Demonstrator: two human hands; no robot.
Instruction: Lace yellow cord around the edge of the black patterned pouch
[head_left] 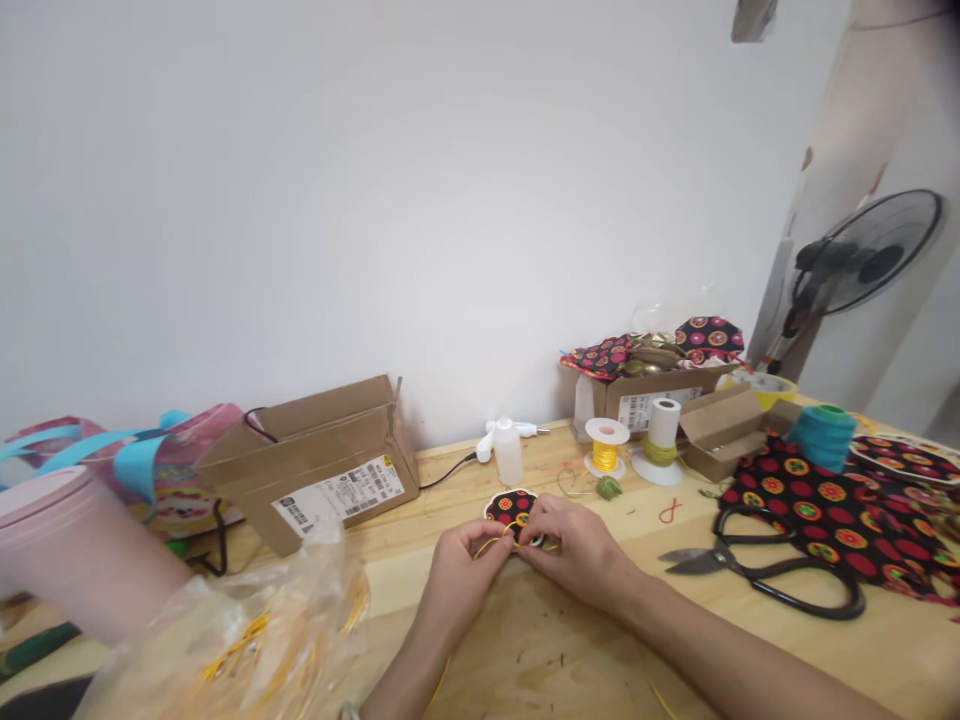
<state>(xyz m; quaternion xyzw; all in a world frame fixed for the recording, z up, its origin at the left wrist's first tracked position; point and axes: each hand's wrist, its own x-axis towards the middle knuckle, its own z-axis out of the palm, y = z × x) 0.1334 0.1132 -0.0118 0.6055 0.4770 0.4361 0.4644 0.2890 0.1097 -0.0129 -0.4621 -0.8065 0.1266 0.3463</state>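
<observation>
My left hand (463, 575) and my right hand (574, 550) meet at the middle of the wooden table (555, 650). Both pinch a thin yellow cord (491, 543) over a small round patch of black fabric with red and orange dots (510, 507). The patch lies on the table just beyond my fingertips. The fingers of both hands are closed on the cord. A small dark ring-like piece shows between the fingertips, too small to name.
Black scissors (765, 570) lie right of my hands on the table. Dotted black fabric (840, 510), a teal thread cone (825, 435), a yellow cord spool (606, 447), a white bottle (508, 452), cardboard boxes (330, 465), a plastic bag of yellow cords (247, 630) and a fan (862, 255) surround them.
</observation>
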